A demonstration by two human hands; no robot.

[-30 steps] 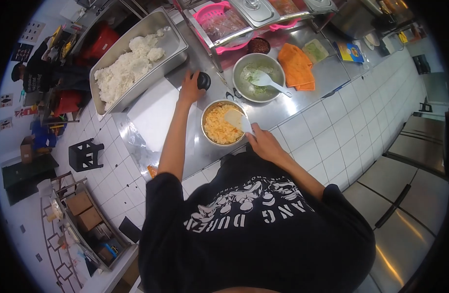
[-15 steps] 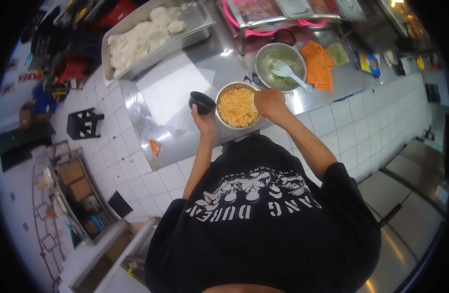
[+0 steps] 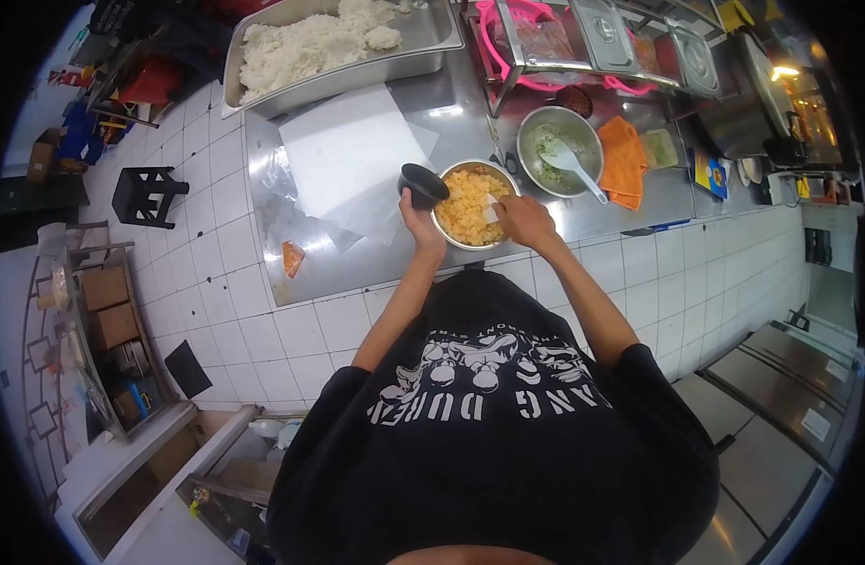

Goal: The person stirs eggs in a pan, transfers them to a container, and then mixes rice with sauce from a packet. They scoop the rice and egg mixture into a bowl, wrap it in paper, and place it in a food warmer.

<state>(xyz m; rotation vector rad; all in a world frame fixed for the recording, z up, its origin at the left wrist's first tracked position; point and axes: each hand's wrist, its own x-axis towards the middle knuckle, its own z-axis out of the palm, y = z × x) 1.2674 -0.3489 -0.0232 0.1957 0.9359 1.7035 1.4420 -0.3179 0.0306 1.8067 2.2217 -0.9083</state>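
Note:
My left hand (image 3: 424,226) is closed around a small black bowl (image 3: 424,185), tilted beside the left rim of a steel bowl. That steel bowl (image 3: 470,247) is full of orange-yellow fried rice (image 3: 472,196) and stands near the counter's front edge. Over its right rim, my right hand (image 3: 528,224) is closed on a white rice paddle (image 3: 492,209). Only a short flat piece of the paddle shows, down in the rice; my fingers hide its handle.
A large steel tray (image 3: 347,80) of white rice stands at the back left, by white paper sheets (image 3: 347,151). Right of the rice bowl are a mixing bowl (image 3: 594,151) with a pale spoon (image 3: 575,169) and an orange cloth (image 3: 623,165). A black stool (image 3: 148,196) stands left.
The view has shifted, so the counter sits further right and higher. My right hand has dipped the paddle lower into the rice. The black bowl remains in my left hand by the rim.

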